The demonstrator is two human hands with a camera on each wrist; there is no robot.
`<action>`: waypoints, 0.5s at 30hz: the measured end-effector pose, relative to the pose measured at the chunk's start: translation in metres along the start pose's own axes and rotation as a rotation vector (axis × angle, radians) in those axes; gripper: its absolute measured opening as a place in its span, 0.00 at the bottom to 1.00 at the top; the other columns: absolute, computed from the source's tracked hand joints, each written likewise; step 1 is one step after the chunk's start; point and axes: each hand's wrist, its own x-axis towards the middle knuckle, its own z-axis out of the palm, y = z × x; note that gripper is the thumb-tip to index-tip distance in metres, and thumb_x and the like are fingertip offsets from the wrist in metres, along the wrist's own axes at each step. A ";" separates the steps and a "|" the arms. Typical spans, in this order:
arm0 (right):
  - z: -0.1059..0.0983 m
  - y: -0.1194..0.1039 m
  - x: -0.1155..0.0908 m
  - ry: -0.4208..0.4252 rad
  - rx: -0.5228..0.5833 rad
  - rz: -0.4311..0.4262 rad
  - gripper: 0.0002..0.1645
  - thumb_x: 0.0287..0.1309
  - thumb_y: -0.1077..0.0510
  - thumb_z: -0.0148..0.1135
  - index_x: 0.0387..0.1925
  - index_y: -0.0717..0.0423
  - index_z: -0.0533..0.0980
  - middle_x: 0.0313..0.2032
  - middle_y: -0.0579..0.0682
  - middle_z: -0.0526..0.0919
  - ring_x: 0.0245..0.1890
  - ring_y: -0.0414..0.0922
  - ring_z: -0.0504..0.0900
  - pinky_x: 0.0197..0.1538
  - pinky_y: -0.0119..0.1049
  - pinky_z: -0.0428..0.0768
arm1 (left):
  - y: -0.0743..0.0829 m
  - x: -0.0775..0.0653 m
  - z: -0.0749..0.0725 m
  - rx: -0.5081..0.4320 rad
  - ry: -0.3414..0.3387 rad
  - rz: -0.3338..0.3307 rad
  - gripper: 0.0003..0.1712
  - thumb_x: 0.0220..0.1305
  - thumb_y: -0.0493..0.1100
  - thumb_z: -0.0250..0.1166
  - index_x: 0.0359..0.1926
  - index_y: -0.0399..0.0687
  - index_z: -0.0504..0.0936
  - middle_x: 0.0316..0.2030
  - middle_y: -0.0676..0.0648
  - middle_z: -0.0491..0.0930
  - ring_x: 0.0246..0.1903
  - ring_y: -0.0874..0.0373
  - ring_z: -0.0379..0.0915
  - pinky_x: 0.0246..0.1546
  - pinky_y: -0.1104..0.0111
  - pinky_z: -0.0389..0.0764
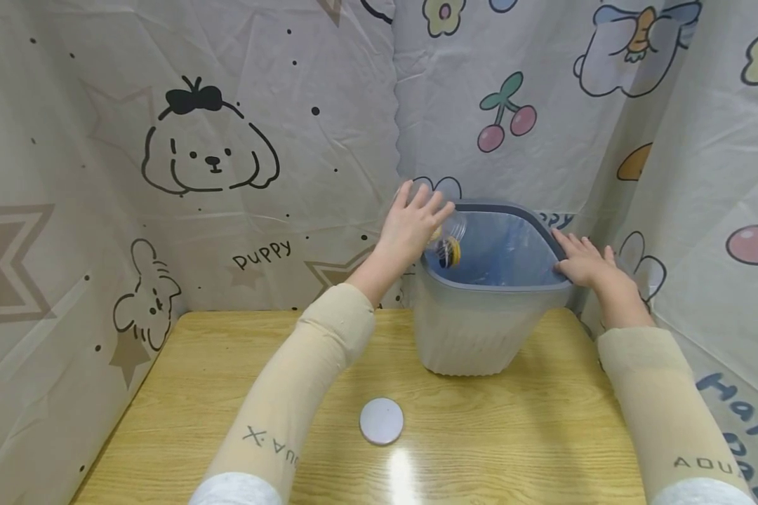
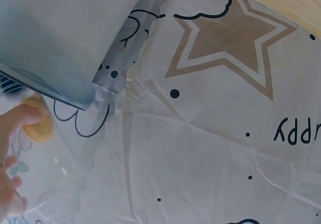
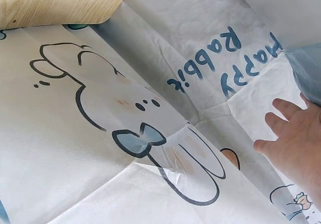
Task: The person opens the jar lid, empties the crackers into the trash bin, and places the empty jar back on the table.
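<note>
In the head view my left hand (image 1: 409,226) grips a clear jar (image 1: 457,226) from above, tipped over the left rim of a waste bin (image 1: 470,326). A yellow-and-dark round item (image 1: 450,252) shows at the jar's mouth; its kind is unclear. The left wrist view has the thumb side of this hand (image 2: 12,151) beside a yellow piece (image 2: 39,119) seen through clear plastic. My right hand (image 1: 584,258) rests on the bin's right rim, fingers extended. Those fingers (image 3: 288,126) stand spread near the bin's edge in the right wrist view.
A round white lid (image 1: 382,421) lies flat on the wooden table (image 1: 259,365), in front of the bin. Printed curtains (image 1: 328,161) hang behind the table and along both sides, close to the bin.
</note>
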 end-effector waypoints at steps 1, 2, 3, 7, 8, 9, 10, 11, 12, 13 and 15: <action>0.000 0.000 0.000 0.001 0.002 0.000 0.43 0.64 0.54 0.40 0.69 0.56 0.29 0.67 0.69 0.30 0.65 0.66 0.27 0.58 0.65 0.20 | 0.000 0.000 0.000 0.006 0.007 0.003 0.36 0.60 0.36 0.59 0.66 0.65 0.57 0.60 0.54 0.58 0.63 0.53 0.48 0.66 0.55 0.46; 0.000 0.000 0.000 0.001 0.003 -0.001 0.43 0.63 0.54 0.40 0.69 0.55 0.29 0.67 0.69 0.30 0.65 0.66 0.27 0.58 0.65 0.20 | 0.000 0.000 -0.001 0.007 0.016 0.004 0.36 0.60 0.36 0.59 0.65 0.65 0.58 0.60 0.54 0.58 0.62 0.53 0.48 0.66 0.55 0.46; 0.000 0.000 0.000 0.001 0.003 -0.002 0.43 0.63 0.54 0.40 0.69 0.55 0.29 0.67 0.69 0.30 0.65 0.66 0.27 0.58 0.65 0.20 | 0.000 0.000 -0.001 0.011 0.021 0.007 0.36 0.60 0.36 0.60 0.65 0.65 0.58 0.60 0.53 0.58 0.62 0.53 0.48 0.66 0.55 0.46; 0.000 0.000 0.000 -0.002 0.008 -0.004 0.43 0.63 0.54 0.41 0.69 0.55 0.28 0.67 0.69 0.30 0.65 0.65 0.27 0.58 0.64 0.19 | -0.001 0.000 -0.001 0.021 -0.002 0.032 0.38 0.59 0.36 0.60 0.66 0.64 0.55 0.62 0.52 0.57 0.64 0.51 0.46 0.66 0.54 0.43; 0.000 0.000 0.000 -0.003 0.010 -0.004 0.43 0.63 0.54 0.41 0.69 0.55 0.28 0.67 0.69 0.30 0.65 0.65 0.27 0.58 0.64 0.19 | -0.001 0.000 -0.001 0.026 -0.008 0.042 0.38 0.59 0.36 0.60 0.67 0.63 0.55 0.62 0.52 0.56 0.64 0.51 0.46 0.66 0.54 0.43; 0.000 0.000 0.000 -0.004 0.012 -0.004 0.43 0.63 0.54 0.41 0.69 0.55 0.28 0.67 0.69 0.30 0.65 0.65 0.27 0.58 0.64 0.19 | -0.001 0.000 -0.001 0.036 -0.012 0.054 0.39 0.59 0.36 0.61 0.67 0.63 0.54 0.62 0.51 0.56 0.65 0.51 0.46 0.66 0.54 0.42; 0.000 0.000 0.000 -0.005 0.014 -0.004 0.43 0.63 0.54 0.41 0.69 0.55 0.29 0.67 0.69 0.30 0.65 0.65 0.27 0.58 0.64 0.19 | -0.001 0.000 -0.001 0.047 -0.014 0.064 0.39 0.59 0.37 0.61 0.67 0.63 0.54 0.63 0.51 0.55 0.65 0.51 0.45 0.67 0.54 0.42; 0.000 -0.001 0.000 -0.005 0.015 -0.004 0.43 0.63 0.54 0.41 0.69 0.55 0.29 0.67 0.69 0.30 0.65 0.65 0.26 0.58 0.64 0.19 | -0.001 0.000 -0.001 0.062 -0.014 0.074 0.39 0.59 0.37 0.61 0.67 0.62 0.53 0.63 0.51 0.55 0.65 0.51 0.45 0.67 0.54 0.41; 0.000 0.000 0.000 -0.005 0.017 -0.005 0.43 0.63 0.54 0.41 0.69 0.56 0.29 0.67 0.69 0.30 0.65 0.65 0.26 0.58 0.64 0.19 | -0.001 0.000 -0.001 0.080 -0.008 0.084 0.39 0.59 0.37 0.61 0.67 0.62 0.53 0.63 0.50 0.55 0.65 0.51 0.46 0.67 0.54 0.42; 0.000 -0.001 0.000 -0.005 0.017 -0.005 0.43 0.63 0.54 0.41 0.69 0.56 0.29 0.67 0.69 0.30 0.65 0.65 0.27 0.58 0.64 0.19 | -0.002 0.000 0.000 0.098 -0.003 0.093 0.39 0.59 0.37 0.61 0.67 0.62 0.53 0.63 0.50 0.55 0.65 0.51 0.46 0.67 0.54 0.42; 0.000 -0.001 0.000 -0.005 0.018 -0.007 0.43 0.63 0.55 0.41 0.69 0.56 0.29 0.67 0.69 0.30 0.65 0.65 0.27 0.58 0.64 0.19 | -0.002 0.000 0.000 0.123 0.011 0.106 0.39 0.58 0.37 0.61 0.66 0.61 0.53 0.63 0.50 0.55 0.64 0.51 0.46 0.66 0.54 0.42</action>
